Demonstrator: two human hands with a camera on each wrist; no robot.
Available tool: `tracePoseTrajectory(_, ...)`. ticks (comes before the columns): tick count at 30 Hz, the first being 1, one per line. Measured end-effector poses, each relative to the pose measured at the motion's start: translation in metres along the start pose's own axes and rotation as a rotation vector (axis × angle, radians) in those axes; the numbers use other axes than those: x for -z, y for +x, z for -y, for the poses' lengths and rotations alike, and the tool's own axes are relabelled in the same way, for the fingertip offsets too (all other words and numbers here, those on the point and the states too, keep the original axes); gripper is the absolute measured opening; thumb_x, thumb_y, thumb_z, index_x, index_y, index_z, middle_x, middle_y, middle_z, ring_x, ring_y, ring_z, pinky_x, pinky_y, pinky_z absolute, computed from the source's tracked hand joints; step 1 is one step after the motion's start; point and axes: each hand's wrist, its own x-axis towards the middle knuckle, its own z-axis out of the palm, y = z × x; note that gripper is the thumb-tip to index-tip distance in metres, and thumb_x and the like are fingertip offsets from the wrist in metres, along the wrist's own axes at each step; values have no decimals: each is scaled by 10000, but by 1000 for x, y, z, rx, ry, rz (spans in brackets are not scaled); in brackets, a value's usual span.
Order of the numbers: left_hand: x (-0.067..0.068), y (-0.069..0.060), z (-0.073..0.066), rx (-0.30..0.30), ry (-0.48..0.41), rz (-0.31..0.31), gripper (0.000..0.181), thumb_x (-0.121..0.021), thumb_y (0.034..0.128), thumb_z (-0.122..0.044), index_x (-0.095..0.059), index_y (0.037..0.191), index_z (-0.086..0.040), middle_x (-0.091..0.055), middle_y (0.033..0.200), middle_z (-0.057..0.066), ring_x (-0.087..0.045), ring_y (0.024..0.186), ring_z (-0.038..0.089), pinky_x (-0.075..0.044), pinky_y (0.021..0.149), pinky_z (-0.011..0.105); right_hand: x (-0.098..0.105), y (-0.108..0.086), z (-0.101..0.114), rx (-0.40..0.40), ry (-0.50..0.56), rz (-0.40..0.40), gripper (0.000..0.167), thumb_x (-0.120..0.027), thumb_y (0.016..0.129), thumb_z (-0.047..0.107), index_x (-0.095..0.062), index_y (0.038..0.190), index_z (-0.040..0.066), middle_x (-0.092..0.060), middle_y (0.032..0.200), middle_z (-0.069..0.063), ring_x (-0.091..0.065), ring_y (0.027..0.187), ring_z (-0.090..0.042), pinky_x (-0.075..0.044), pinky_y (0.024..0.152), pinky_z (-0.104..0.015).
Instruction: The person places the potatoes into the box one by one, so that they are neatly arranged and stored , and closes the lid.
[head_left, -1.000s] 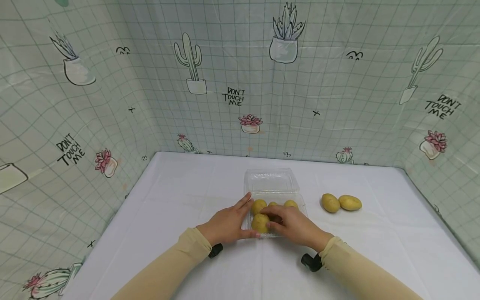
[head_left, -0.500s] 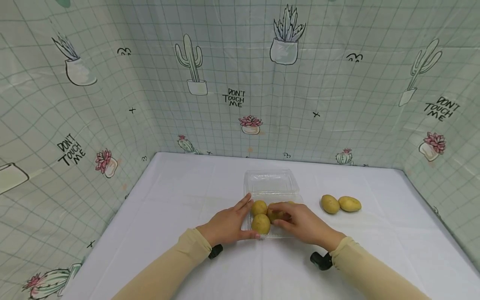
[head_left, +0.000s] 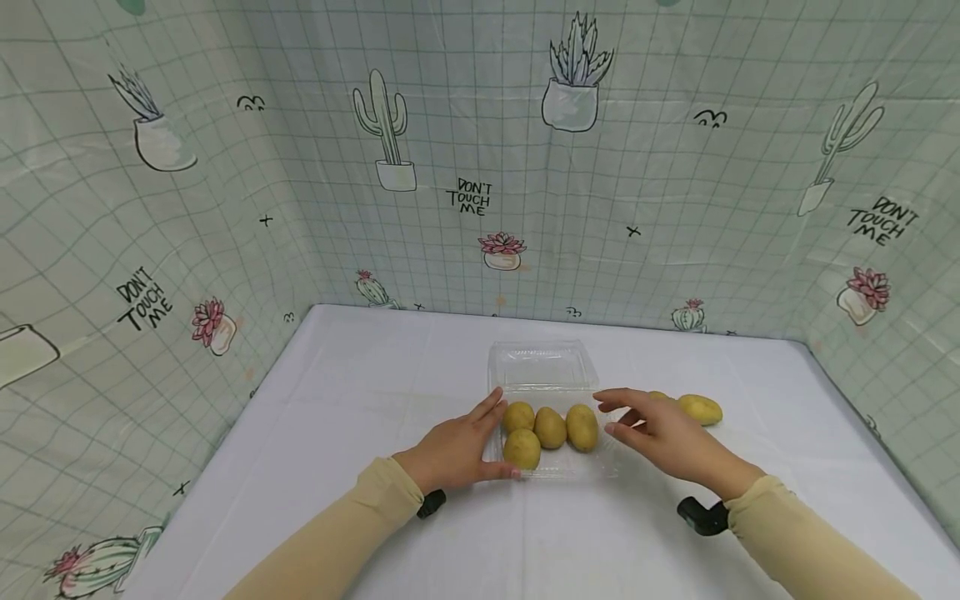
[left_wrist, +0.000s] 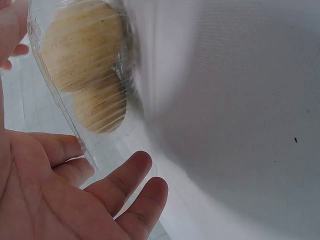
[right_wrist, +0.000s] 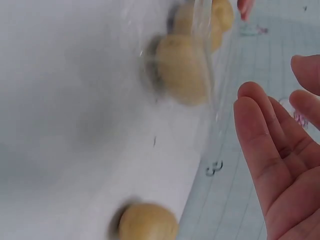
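Observation:
A clear plastic box (head_left: 555, 473) lies on the white table with its lid (head_left: 543, 364) folded back, holding several potatoes (head_left: 551, 428). My left hand (head_left: 459, 448) rests along the box's left side, thumb at the front corner and fingers spread; in the left wrist view the fingers (left_wrist: 120, 182) are loosely extended beside the clear wall. Past the box's right edge, my right hand (head_left: 663, 433) hovers with nothing in it, its fingers apart. Two more potatoes lie right of the box, one (head_left: 701, 409) in plain sight and one (head_left: 657, 395) mostly hidden behind that hand.
A patterned cloth (head_left: 555, 200) with cactus drawings stands behind and at both sides of the white table (head_left: 375, 358). Black devices (head_left: 703, 516) are strapped at the wrists, below the sleeves.
My right hand has let go of a potato inside the box and moved right, past the box's edge. The middle and right potatoes now show fully. My left hand has stayed in place.

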Motion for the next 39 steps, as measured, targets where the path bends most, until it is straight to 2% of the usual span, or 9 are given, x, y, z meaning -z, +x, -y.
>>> tracePoseTrajectory(6, 1, -1, 0, 3, 1, 0, 982, -628, 893, -636, -284, 1557, 0, -150, 1649, 127, -455, 1354, 290, -457, 1012, 415, 17, -19, -18, -53, -91, -47, 394, -691, 952, 99, -609, 1337, 126, -679, 1208, -61, -657, 895, -83, -559, 776, -308)
tracePoseTrajectory(13, 0, 0, 0, 13, 12, 8, 990, -628, 889, -643, -272, 1565, -14, -134, 1653, 117, -442, 1365, 279, -454, 1017, 405, 31, -38, -39, -133, -141, -98, 414, -707, 945, 111, -604, 1345, 83, -655, 1237, -108, -665, 931, -206, -559, 744, -300)
tracePoseTrajectory(18, 0, 0, 0, 20, 11, 13, 990, -623, 890, -646, -264, 1570, -22, -119, 1658, 105, -436, 1370, 270, -453, 1018, 405, 35, -46, -53, -173, -169, -119, 428, -711, 942, 113, -589, 1348, 60, -634, 1272, -150, -667, 927, -242, -554, 710, -285)
tracePoseTrajectory(28, 0, 0, 0, 15, 4, 3, 983, -645, 885, -630, -295, 1555, -2, -150, 1650, 121, -476, 1338, 287, -467, 1001, 412, 37, -51, -68, -218, -171, -110, 475, -704, 948, 130, -543, 1383, 24, -591, 1311, -208, -653, 922, -264, -544, 678, -279)
tracePoseTrajectory(34, 0, 0, -1, 16, 8, -1, 987, -646, 881, -635, -298, 1553, -1, -151, 1650, 114, -470, 1343, 282, -471, 996, 408, 33, -49, -74, -260, -160, -72, 523, -707, 941, 120, -508, 1413, 15, -547, 1364, -233, -623, 912, -224, -512, 649, -274)
tracePoseTrajectory(39, 0, 0, -1, 16, 10, 2, 988, -640, 884, -636, -289, 1557, -3, -145, 1651, 121, -455, 1356, 284, -460, 1010, 412, 29, -47, -77, -257, -157, -65, 527, -710, 931, 98, -507, 1406, -7, -557, 1341, -244, -630, 872, -178, -510, 653, -277)
